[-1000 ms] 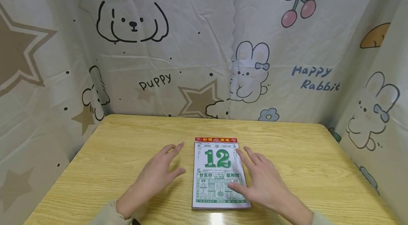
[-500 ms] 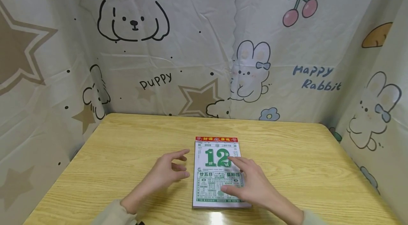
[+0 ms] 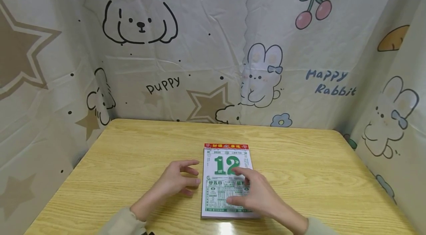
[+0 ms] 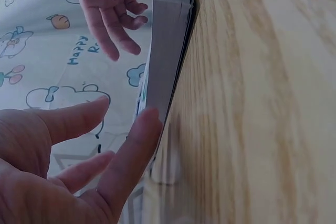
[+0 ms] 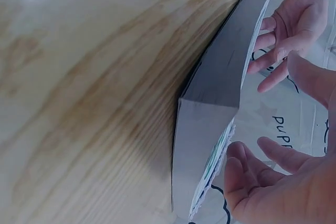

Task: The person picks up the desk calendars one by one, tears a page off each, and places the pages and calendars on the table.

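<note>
A thick tear-off calendar with a red header strip and a large green 12 lies flat on the table. Just off its left edge is my left hand, fingers loosely bent and thumb apart, holding nothing. My right hand hovers over the calendar's right side and hides part of the printed page; thumb and index finger are spread apart with nothing between them. In the left wrist view, a fingertip of the left hand appears right at the calendar's thick side. The right wrist view shows the block's grey page edges.
The wood-grain table extends around the calendar on all sides. Behind it hangs a pale curtain printed with a puppy, rabbits, stars and cherries, and the cloth continues along the left and right sides.
My right hand has moved left and toward me, further over the calendar page. The left hand has come slightly closer to the calendar's left edge, its fingers more bent. The calendar has stayed in place.
</note>
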The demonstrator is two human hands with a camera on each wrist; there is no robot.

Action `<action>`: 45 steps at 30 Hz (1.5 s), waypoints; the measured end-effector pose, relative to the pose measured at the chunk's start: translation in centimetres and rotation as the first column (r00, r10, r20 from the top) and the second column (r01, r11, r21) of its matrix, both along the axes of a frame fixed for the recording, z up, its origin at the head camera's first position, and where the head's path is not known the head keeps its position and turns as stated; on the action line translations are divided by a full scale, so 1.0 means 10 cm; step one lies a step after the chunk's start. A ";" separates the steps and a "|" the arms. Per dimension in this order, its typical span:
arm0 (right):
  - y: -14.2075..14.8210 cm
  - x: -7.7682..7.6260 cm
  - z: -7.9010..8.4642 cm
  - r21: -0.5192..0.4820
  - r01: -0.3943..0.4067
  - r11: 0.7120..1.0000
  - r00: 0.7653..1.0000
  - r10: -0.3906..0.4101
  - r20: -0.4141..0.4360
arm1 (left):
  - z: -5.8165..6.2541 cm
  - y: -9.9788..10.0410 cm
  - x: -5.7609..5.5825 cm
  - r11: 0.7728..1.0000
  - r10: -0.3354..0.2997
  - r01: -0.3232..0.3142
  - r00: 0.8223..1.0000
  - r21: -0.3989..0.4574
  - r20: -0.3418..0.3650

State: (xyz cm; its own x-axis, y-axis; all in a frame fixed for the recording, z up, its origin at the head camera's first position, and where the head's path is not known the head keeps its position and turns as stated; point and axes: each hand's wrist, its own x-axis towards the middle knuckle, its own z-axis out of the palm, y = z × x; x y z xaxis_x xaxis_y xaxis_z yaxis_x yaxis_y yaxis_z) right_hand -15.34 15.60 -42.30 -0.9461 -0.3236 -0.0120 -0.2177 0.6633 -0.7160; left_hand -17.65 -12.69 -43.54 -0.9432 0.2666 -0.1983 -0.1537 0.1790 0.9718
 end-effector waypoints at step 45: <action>-0.21 0.09 -0.11 0.147 -0.010 0.989 0.999 0.017 -0.044 | -0.03 0.10 0.02 0.998 -0.041 0.043 0.997 -0.037 0.069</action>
